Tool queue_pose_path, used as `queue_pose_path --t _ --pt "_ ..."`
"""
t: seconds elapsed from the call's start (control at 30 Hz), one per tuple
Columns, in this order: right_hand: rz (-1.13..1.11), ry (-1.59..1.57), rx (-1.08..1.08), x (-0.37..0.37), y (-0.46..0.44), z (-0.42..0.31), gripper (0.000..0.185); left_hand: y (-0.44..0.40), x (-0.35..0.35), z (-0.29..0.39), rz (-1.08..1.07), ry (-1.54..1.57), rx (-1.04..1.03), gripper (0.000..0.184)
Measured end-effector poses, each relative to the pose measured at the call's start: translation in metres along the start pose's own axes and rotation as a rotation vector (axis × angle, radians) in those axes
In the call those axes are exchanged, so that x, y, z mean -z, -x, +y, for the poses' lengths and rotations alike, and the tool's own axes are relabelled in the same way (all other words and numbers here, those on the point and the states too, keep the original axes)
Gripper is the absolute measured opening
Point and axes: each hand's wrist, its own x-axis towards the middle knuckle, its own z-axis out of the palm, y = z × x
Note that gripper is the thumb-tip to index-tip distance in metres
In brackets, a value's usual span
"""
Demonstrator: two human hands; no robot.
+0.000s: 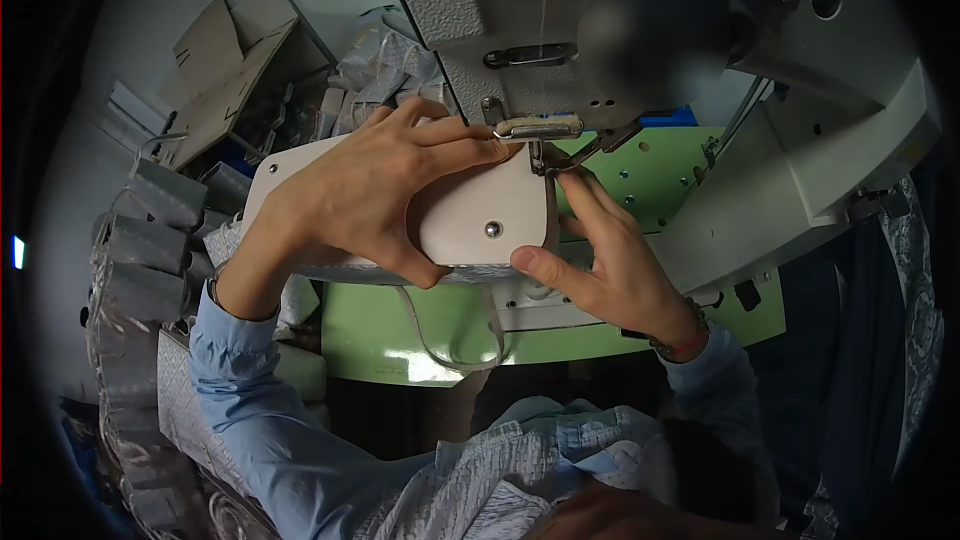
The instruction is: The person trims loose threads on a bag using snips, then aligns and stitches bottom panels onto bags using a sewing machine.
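Note:
A pale pinkish-white bag (470,210), seemingly leather, lies under the needle area of a sewing machine (460,0); round metal studs sit near its corners. Its right edge meets the presser foot (538,158). My left hand (370,180) spans the bag, thumb over the near edge and fingers reaching to the far edge beside the foot. At the right edge, my right hand (615,265) grips it, thumb on the near corner and fingers behind the edge, close to the foot. A thin pale strap (412,325) hangs in a loop below. The bag's underside is hidden.
Green work surface (365,340) extends below and behind the machine. Several grey rolled or folded pieces (145,240) are stacked along the left. An open cardboard box (235,70) and plastic-wrapped goods (385,50) stand behind. The machine's pale body (790,165) fills the right.

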Motion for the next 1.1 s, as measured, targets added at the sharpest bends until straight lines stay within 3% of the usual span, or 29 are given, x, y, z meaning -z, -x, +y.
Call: queue_pose_path --t 0.3,0.73,0.83,0.93,1.0,1.07,1.1 --pt "0.059 0.039 0.097 -0.004 -0.008 0.006 0.078 -0.002 0.001 -0.012 -0.025 0.087 0.030 0.091" --pt "0.071 -0.020 0.030 -0.005 -0.008 0.007 0.073 -0.002 -0.011 -0.022 0.040 0.147 -0.013 0.091" --pt "0.164 -0.012 0.125 -0.003 -0.006 0.006 0.072 -0.002 -0.011 -0.022 0.065 0.136 -0.026 0.092" --pt "0.186 -0.147 0.071 0.006 0.002 0.003 0.075 -0.002 -0.014 -0.024 0.083 0.135 -0.031 0.094" --pt "0.178 0.187 0.181 0.024 0.012 -0.012 0.062 -0.001 -0.017 -0.026 0.129 0.121 -0.071 0.094" --pt "-0.024 0.469 0.236 0.073 0.033 -0.057 0.045 -0.001 -0.017 -0.028 0.063 0.191 -0.014 0.095" --pt "-0.028 0.581 0.273 0.096 0.045 -0.071 0.045 -0.001 -0.018 -0.029 0.069 0.195 -0.014 0.095"
